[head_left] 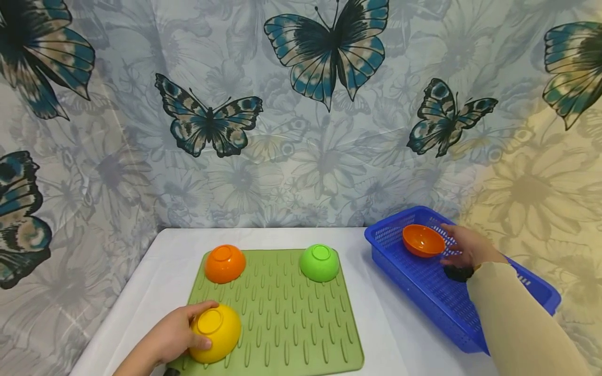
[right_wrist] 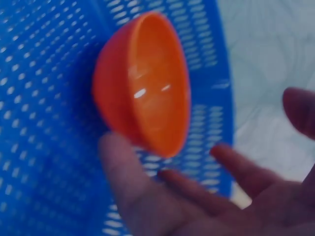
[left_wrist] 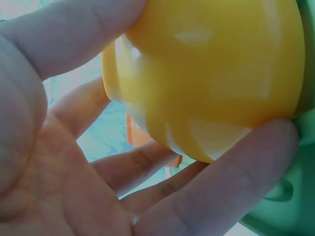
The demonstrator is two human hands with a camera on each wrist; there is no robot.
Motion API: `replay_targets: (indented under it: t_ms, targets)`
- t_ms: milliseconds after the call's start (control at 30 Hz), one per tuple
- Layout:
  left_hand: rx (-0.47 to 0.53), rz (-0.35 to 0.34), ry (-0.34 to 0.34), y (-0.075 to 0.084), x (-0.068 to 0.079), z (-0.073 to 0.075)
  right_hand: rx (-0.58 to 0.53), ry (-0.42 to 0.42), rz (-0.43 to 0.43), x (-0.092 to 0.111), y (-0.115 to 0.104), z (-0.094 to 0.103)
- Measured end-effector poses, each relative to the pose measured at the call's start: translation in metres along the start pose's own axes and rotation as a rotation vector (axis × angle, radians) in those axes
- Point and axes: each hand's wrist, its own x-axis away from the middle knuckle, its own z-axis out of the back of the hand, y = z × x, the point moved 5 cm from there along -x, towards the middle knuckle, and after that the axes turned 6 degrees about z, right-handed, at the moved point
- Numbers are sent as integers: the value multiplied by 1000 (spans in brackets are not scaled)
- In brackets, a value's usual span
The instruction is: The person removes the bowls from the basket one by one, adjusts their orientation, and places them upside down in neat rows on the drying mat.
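Observation:
On the near left part of the green mat [head_left: 291,313], a yellow bowl [head_left: 223,334] sits upside down. My left hand [head_left: 171,334] grips it, thumb and fingers spread around its side; the left wrist view shows the fingertips against the smooth yellow wall [left_wrist: 211,73]. At the right, an orange bowl [head_left: 423,241] lies mouth up in the blue basket [head_left: 400,271]. My right hand [head_left: 470,248] is beside that bowl, over the basket, with fingers loosely spread. In the right wrist view, one fingertip is right by the orange bowl [right_wrist: 157,93], and nothing is in the grasp.
A second orange bowl [head_left: 224,263] stands upside down at the mat's far left corner, and a green bowl [head_left: 319,262] likewise at its far right corner. The white table [head_left: 376,334] ends against a butterfly-print cloth [head_left: 324,172] behind.

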Motion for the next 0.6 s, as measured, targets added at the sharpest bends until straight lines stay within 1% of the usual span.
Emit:
replay_targets:
  t_ms: [33,100,133,200,267,333,400,433,533,600]
  targets:
    - [2,0,-1,0,0,0,-52,-1,-13,-1,4,3]
    - [9,1,-2,0,-1,-1,-103,2,-35,-4,10,6]
    - [9,-3,-3,0,-1,-1,-119,0,-47,-5,12,7]
    - [14,-2,-2,-1,-2,-1,-108,-12,-61,-7,15,8]
    - [15,0,0,-2,-1,-1,-145,-9,-75,-9,16,7]
    - [10,2,3,-2,-1,-1,-201,-16,-94,-11,16,5]
    - [9,5,4,-2,-1,0,-248,-2,-117,-13,17,3]
    - [10,4,3,-2,-1,0,-263,8,-129,-13,18,2]
    - [23,0,-5,-2,0,1,-266,1,-150,-15,19,-3]
    - [31,-6,-12,-2,0,1,-302,3,-162,-17,21,-7]
